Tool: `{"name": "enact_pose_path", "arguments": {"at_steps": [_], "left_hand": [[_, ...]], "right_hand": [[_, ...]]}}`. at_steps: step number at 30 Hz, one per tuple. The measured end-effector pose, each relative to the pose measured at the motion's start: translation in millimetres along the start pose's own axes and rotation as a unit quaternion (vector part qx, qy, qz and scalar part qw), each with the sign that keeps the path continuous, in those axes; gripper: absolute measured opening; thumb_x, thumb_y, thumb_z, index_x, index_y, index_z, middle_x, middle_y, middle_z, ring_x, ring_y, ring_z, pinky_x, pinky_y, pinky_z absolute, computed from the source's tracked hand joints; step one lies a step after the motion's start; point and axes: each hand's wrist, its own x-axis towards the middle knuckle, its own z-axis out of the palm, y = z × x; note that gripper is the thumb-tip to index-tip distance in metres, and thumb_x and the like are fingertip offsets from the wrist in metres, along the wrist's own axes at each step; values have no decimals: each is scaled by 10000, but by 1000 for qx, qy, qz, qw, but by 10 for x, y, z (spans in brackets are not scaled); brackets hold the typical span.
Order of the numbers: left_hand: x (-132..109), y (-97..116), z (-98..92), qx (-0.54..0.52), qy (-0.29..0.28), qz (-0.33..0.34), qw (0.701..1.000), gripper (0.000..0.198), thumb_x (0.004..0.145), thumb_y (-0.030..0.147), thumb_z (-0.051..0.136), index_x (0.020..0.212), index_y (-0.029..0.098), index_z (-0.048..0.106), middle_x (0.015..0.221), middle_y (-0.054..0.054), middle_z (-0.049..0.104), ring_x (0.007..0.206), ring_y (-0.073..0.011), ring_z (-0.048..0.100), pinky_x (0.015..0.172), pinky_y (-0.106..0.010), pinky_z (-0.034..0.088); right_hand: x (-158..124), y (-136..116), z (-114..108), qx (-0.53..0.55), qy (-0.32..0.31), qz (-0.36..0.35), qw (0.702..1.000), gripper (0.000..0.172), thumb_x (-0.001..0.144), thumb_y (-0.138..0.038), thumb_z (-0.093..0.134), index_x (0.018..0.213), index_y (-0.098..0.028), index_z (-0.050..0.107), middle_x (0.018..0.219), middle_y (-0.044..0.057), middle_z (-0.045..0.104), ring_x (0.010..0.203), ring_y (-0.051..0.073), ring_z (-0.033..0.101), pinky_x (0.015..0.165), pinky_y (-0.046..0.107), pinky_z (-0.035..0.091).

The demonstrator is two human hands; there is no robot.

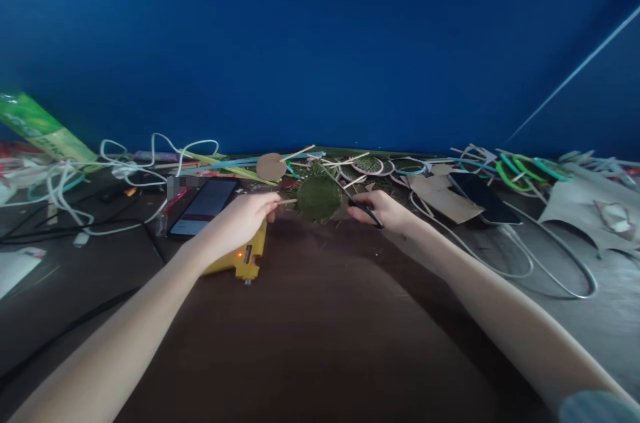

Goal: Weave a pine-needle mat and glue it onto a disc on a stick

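Observation:
My left hand (257,213) is closed in a pinch on a thin pale stick (289,201). A round, dark green leafy disc (319,199) with a ragged edge sits at the far end of that stick. My right hand (383,208) grips black-handled scissors (367,210), whose blades point up and left past the disc's right edge. Whether the blades touch the disc I cannot tell. Under my left wrist lies a yellow device (250,260) with a lit orange light, partly hidden by the arm.
Phones lie left (204,208) and right (485,198). A cardboard circle (271,167), cardboard pieces (445,196), green rings (515,173) and sticks line the blue wall (320,43). White cables (65,193) tangle at left; another cable (585,276) loops at right. The tabletop (320,330) is dark.

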Motion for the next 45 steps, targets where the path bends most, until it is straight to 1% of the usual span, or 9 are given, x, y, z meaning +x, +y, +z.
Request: {"name": "enact_pose_path", "arguments": {"at_steps": [6, 13, 19, 23, 28, 34, 38, 45], "left_hand": [[-6, 8, -9, 1, 6, -11, 1000, 374, 899, 345, 317, 1077, 195, 610, 1074, -72, 667, 936, -207, 622, 729, -279, 457], [6, -5, 0, -8, -9, 7, 1000, 367, 899, 287, 336, 1160, 218, 584, 1185, -60, 628, 1076, -212, 580, 841, -294, 468], [13, -13, 4, 4, 3, 18, 1000, 363, 901, 270, 345, 1173, 223, 581, 1174, -62, 634, 1067, -216, 585, 849, -313, 477], [12, -2, -5, 21, 8, 18, 1000, 354, 901, 258, 341, 1135, 202, 600, 1143, -70, 644, 1033, -215, 594, 835, -312, 480], [24, -16, -8, 45, 20, 51, 997, 352, 902, 244, 336, 1111, 162, 607, 1119, -85, 645, 1019, -219, 589, 847, -331, 472], [37, -114, 46, 50, 29, 67, 996, 368, 894, 220, 339, 1158, 179, 591, 1149, -79, 632, 1056, -217, 571, 899, -340, 448], [49, -135, 60, 69, 34, 103, 992, 364, 878, 205, 344, 1135, 172, 599, 1127, -90, 639, 1066, -230, 558, 909, -368, 435], [51, -106, 30, 85, 39, 120, 988, 350, 878, 205, 327, 1084, 178, 608, 1095, -77, 645, 1038, -226, 554, 898, -379, 424]], "right_hand": [[0, 8, -7, -10, -5, -3, 1000, 395, 766, -472, 495, 542, -197, 321, 516, -60, 251, 508, 75, 248, 504, 265, 171], [-23, -20, -15, 34, -47, -3, 998, 365, 772, -493, 504, 608, -182, 405, 542, -56, 303, 517, 77, 280, 494, 253, 178], [-12, -13, -19, 12, -41, 1, 999, 379, 771, -489, 489, 572, -187, 378, 523, -57, 300, 506, 73, 280, 491, 253, 177], [-12, -1, -20, 1, -41, 0, 999, 366, 772, -483, 476, 577, -180, 412, 525, -52, 323, 502, 74, 290, 485, 254, 184], [-18, 9, -28, -10, -43, 11, 999, 380, 771, -488, 484, 561, -182, 401, 512, -56, 306, 490, 71, 289, 477, 251, 188], [-33, -42, -44, 15, -68, 16, 997, 376, 771, -503, 501, 601, -171, 450, 532, -50, 339, 502, 75, 314, 479, 248, 202], [-35, -56, -54, 22, -91, 13, 995, 379, 770, -523, 500, 650, -163, 500, 548, -38, 371, 516, 86, 342, 476, 247, 212], [-19, 6, -55, 7, -90, 6, 996, 398, 778, -527, 486, 598, -173, 467, 516, -44, 356, 488, 79, 325, 469, 250, 208]]}}
